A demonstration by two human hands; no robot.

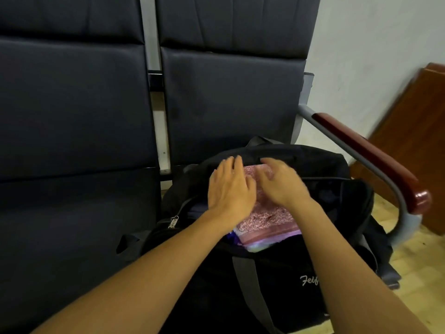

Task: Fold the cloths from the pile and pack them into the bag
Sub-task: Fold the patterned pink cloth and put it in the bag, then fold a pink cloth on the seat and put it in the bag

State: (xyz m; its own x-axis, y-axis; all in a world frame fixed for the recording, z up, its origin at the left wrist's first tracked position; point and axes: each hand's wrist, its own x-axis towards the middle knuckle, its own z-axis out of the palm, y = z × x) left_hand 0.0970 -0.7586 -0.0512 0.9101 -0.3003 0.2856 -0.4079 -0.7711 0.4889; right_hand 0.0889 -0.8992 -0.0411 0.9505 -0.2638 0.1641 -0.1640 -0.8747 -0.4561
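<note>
A black duffel bag (277, 273) stands open on the right-hand seat. Inside it lies a folded pink patterned cloth (269, 218), with a purple and pale layer showing under its near edge. My left hand (230, 189) lies flat on the left part of the cloth with its fingers straight, reaching toward the bag's far rim. My right hand (280, 183) is over the cloth's far right part, fingers loosely bent and blurred; they seem to hold nothing. Both forearms reach in from the bottom of the view. No pile of cloths is in view.
Dark padded bench seats (77, 213) fill the left and back. A grey metal armrest with a dark red wooden top (370, 155) curves along the bag's right side. A brown wooden panel (419, 131) leans on the white wall. Pale floor shows at the right.
</note>
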